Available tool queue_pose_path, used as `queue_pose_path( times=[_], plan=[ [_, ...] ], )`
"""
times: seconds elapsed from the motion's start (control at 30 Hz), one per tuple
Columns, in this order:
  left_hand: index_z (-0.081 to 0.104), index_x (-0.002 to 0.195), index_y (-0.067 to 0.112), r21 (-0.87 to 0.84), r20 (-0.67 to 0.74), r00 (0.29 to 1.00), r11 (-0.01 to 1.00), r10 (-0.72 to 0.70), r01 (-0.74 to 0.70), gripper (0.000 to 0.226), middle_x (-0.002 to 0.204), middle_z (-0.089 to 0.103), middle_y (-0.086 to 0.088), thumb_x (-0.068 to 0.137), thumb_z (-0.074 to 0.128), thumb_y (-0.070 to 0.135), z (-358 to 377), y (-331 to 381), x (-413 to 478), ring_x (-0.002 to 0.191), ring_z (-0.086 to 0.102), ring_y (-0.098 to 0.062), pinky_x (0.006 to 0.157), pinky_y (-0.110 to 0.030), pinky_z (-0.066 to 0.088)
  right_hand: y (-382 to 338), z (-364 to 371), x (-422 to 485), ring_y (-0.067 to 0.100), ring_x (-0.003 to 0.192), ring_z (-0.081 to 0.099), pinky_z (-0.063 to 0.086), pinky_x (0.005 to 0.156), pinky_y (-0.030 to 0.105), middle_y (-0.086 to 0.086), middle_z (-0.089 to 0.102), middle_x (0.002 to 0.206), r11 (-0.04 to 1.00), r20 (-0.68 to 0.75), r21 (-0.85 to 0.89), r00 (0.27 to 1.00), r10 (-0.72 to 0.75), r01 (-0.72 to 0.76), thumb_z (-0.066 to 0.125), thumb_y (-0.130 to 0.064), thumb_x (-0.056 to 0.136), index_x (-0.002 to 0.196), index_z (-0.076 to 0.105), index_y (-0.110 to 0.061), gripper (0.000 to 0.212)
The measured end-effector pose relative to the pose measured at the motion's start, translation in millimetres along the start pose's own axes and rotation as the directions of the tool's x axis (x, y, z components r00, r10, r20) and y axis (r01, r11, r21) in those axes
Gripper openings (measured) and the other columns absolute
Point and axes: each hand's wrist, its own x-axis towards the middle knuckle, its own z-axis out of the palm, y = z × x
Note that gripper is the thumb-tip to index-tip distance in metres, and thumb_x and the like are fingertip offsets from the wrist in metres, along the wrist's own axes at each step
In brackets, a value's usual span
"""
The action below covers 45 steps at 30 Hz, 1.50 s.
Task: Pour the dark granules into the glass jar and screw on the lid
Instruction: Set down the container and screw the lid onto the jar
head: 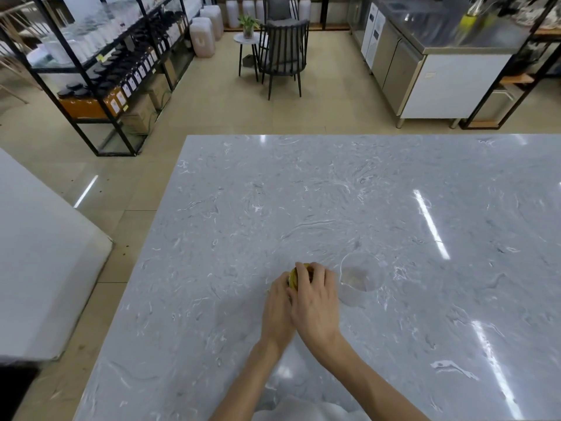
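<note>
Both my hands meet over the glass jar on the grey marble table point(394, 208). My right hand point(315, 302) lies on top, its fingers closed around the gold lid point(293, 278), of which only a yellow sliver shows. My left hand point(277, 311) wraps the jar's side from the left; the jar body is hidden behind both hands, so the granules cannot be seen. A clear plastic measuring cup point(361, 276) with a small spout stands upright just right of my right hand and looks empty.
The table's left edge runs diagonally past my left arm, with tiled floor beyond. A white counter point(45, 268) stands at the left. Shelves with bottles, a chair point(283, 53) and a steel cabinet point(425, 71) stand far behind.
</note>
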Motion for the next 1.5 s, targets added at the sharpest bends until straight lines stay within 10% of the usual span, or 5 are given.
queue_pose_path(
  times=[0.3,0.57,0.77,0.93,1.5],
  plan=[
    [0.012,0.157,0.013,-0.211,0.171,0.981,0.969,-0.094,0.130,0.102,0.151,0.035,0.001,0.083,0.082,0.020,-11.1,11.3,-0.8,0.134,0.043,-0.011,0.107,-0.029,0.042,44.8,-2.4,32.7,0.029,0.115,0.059,0.015,0.121,0.041,0.012,0.064,0.105,0.776,0.190,0.620,0.939,-0.287,0.112,0.045,0.014,0.062,0.083,0.072,-0.001,0.038],
    [0.038,0.144,0.026,-0.242,0.087,0.995,0.968,-0.050,0.070,0.076,0.135,0.055,0.005,0.083,0.083,0.015,-26.4,16.3,26.1,0.121,0.059,-0.014,0.099,-0.030,0.051,49.8,4.7,41.6,0.015,0.121,0.057,0.009,0.124,0.050,-0.001,0.067,0.107,0.677,0.243,0.734,0.914,-0.325,0.046,0.037,0.019,0.064,0.089,0.074,-0.007,0.051],
    [0.019,0.153,0.031,-0.263,0.133,0.985,0.954,-0.113,0.145,0.105,0.151,0.032,0.012,0.076,0.089,0.027,-31.0,16.1,32.0,0.139,0.032,-0.008,0.115,-0.031,0.030,88.5,-26.4,41.5,0.018,0.150,0.020,0.007,0.122,0.057,-0.002,0.046,0.148,0.844,0.144,0.521,0.961,-0.236,0.129,0.062,-0.009,0.094,0.134,0.057,-0.024,0.043],
    [0.017,0.154,0.042,0.037,0.193,0.981,0.999,0.011,-0.018,0.102,0.163,0.006,0.008,0.080,0.086,0.027,-27.0,21.8,38.6,0.149,0.015,-0.018,0.116,-0.042,0.030,152.0,-42.4,28.7,0.031,0.152,-0.012,-0.002,0.118,0.057,0.007,-0.007,0.166,0.999,0.517,-0.012,0.855,0.042,-0.041,0.067,-0.060,0.082,0.153,-0.014,-0.042,0.109],
    [0.035,0.150,0.027,0.127,0.254,0.963,0.990,-0.094,0.063,0.090,0.148,0.019,-0.012,0.079,0.076,-0.010,-30.2,24.4,208.2,0.137,0.032,-0.031,0.104,-0.024,0.036,176.9,31.7,187.3,0.032,0.145,0.013,0.037,0.110,0.044,0.009,0.016,0.159,0.981,0.355,0.005,0.918,0.177,-0.191,0.078,-0.042,0.080,0.157,0.004,-0.016,0.110]
  ],
)
